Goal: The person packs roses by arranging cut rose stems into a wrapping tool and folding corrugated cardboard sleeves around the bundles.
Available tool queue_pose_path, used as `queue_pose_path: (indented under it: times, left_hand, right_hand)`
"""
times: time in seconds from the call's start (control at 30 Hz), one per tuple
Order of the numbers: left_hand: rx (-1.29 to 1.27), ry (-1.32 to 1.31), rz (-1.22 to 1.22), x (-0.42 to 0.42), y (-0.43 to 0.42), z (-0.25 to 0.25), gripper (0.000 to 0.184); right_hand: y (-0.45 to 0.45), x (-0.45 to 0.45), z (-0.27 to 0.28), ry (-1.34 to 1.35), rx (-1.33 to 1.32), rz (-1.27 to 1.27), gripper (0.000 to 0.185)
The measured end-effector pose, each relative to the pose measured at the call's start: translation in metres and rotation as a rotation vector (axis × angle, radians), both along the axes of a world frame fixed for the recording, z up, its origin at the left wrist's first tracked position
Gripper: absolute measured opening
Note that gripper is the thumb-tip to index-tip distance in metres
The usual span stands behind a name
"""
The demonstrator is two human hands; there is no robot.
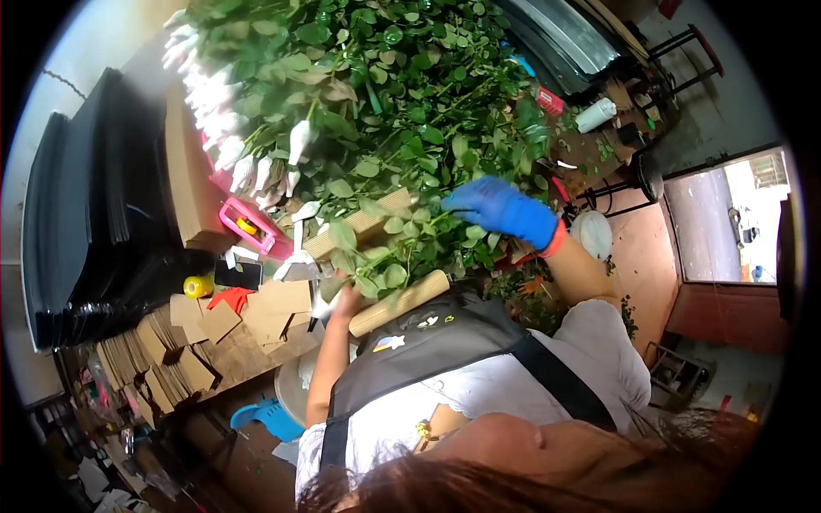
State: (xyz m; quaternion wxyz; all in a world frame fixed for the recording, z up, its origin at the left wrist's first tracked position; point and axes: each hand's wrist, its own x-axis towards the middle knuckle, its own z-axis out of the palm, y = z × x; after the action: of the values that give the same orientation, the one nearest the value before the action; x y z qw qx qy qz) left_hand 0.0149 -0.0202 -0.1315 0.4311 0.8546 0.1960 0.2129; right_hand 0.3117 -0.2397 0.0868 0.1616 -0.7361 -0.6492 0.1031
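Observation:
My left hand (345,303) is bare and partly hidden behind leaves; its fingers close round leafy rose stems (398,256) near a white-netted bud. My right hand (505,211), in a blue glove with an orange-red cuff, is at the stem side of these roses, fingers bent together among the leaves and slightly blurred. Corrugated cardboard (402,303) lies under the stems, its near edge curled up against my apron. Another cardboard edge (363,227) shows behind the leaves. Beyond both hands is a big heap of roses (410,103), with white-netted heads (227,128) along its left side.
A pink tape dispenser (256,229), a phone (239,274), a yellow tape roll (198,285) and cardboard pieces (278,308) lie on the table at left. Dark stacked sheets (85,205) stand beyond them. A blue basket (269,417) is below. A white roll (596,114) lies at right.

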Motion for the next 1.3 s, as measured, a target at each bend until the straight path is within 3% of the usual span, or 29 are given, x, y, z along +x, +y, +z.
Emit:
queue_pose_path:
  times: [0.07,0.13,0.17,0.27,0.3,0.43,0.57,0.67,0.73,0.83,0.87,1.0,1.07,1.1,1.2,1.3]
  left_hand:
    - [0.02,0.006,-0.024,0.003,0.003,0.032,0.041]
    - [-0.439,0.244,0.04,-0.002,0.005,0.004,0.058]
    - [-0.331,0.095,0.037,0.002,-0.001,0.03,0.056]
    - [-0.224,-0.028,0.048,0.006,0.0,0.01,0.062]
    - [-0.568,-0.11,0.058,0.006,-0.007,0.011,0.064]
    - [-0.359,0.11,0.041,0.004,-0.002,0.015,0.05]
    - [-0.373,0.145,0.053,0.006,-0.001,0.016,0.046]
    - [-0.364,0.199,0.083,0.01,-0.004,0.028,0.044]
    - [-0.186,0.216,0.037,0.01,-0.004,0.031,0.042]
    - [-0.177,0.222,-0.012,0.009,-0.003,0.032,0.041]
    - [-0.185,0.218,-0.011,0.01,-0.001,0.029,0.041]
    - [-0.272,0.2,0.0,0.012,-0.001,0.036,0.037]
    - [-0.293,0.237,0.043,0.014,0.0,0.034,0.029]
    - [-0.298,0.21,0.065,0.015,0.0,0.03,0.027]
    - [-0.3,0.192,0.141,0.013,-0.001,0.003,0.018]
    - [-0.289,0.2,0.161,0.017,-0.004,0.015,0.017]
  right_hand:
    - [-0.005,-0.01,-0.026,0.001,-0.31,-0.075,0.033]
    - [-0.004,-0.01,-0.071,-0.144,-0.546,-0.178,0.033]
    - [-0.001,-0.01,-0.087,-0.216,-0.661,-0.224,0.034]
    - [0.01,-0.015,-0.101,-0.201,-0.737,-0.329,0.034]
    - [0.012,-0.018,-0.099,-0.182,-0.743,-0.326,0.027]
    - [0.011,-0.02,-0.135,-0.29,-0.944,-0.27,0.017]
    - [-0.004,0.007,-0.137,-0.151,-0.815,-0.199,0.028]
    - [0.029,0.022,-0.049,0.161,-0.562,-0.439,0.035]
    - [0.051,0.035,-0.053,0.147,-0.51,-0.423,0.036]
    - [0.093,0.054,-0.098,0.143,-0.445,-0.319,0.037]
    - [0.122,0.059,-0.097,0.022,-0.513,-0.347,0.038]
    - [0.203,0.08,-0.126,-0.146,0.193,-0.425,0.037]
    - [0.225,0.086,-0.128,-0.162,0.027,-0.374,0.041]
    - [0.229,0.091,-0.122,-0.059,-0.207,-0.332,0.043]
    - [0.215,0.095,-0.136,0.077,-0.128,-0.353,0.047]
    - [0.189,0.111,-0.124,0.105,-0.294,-0.272,0.043]
